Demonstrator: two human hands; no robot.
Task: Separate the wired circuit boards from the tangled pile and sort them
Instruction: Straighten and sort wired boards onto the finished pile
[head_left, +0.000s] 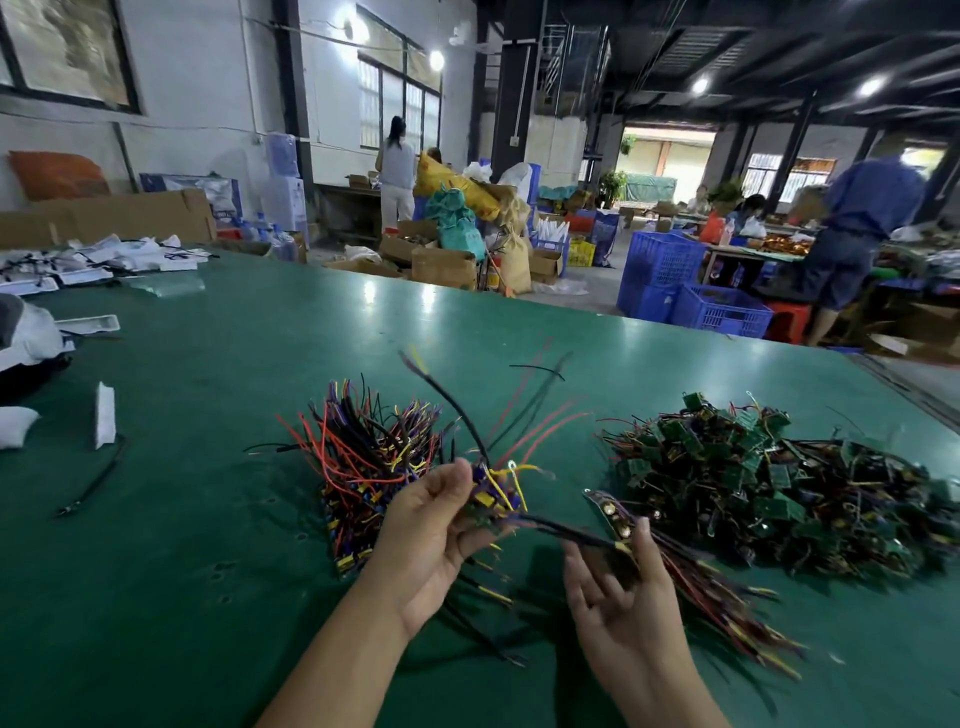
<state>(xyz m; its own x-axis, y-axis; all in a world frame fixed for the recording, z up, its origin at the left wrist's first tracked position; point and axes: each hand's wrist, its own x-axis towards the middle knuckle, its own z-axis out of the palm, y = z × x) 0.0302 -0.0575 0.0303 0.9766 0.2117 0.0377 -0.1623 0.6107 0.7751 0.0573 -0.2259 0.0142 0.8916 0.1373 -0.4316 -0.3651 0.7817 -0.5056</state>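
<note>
1. The left hand (431, 540) pinches a small cluster of wired circuit boards (493, 501) between thumb and curled fingers, its wires sticking upward.
2. The right hand (618, 597), palm up, curls thumb and fingers round a dark narrow board strip (608, 512).
3. On the green table (208, 374), a neat bundle of red, black and yellow wired boards (363, 467) lies left of the hands, and the tangled pile of green boards (753, 478) lies right.

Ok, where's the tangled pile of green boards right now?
Head view, right side of the green table: the tangled pile lies just right of the right hand; the left hand holds a wired board.
</note>
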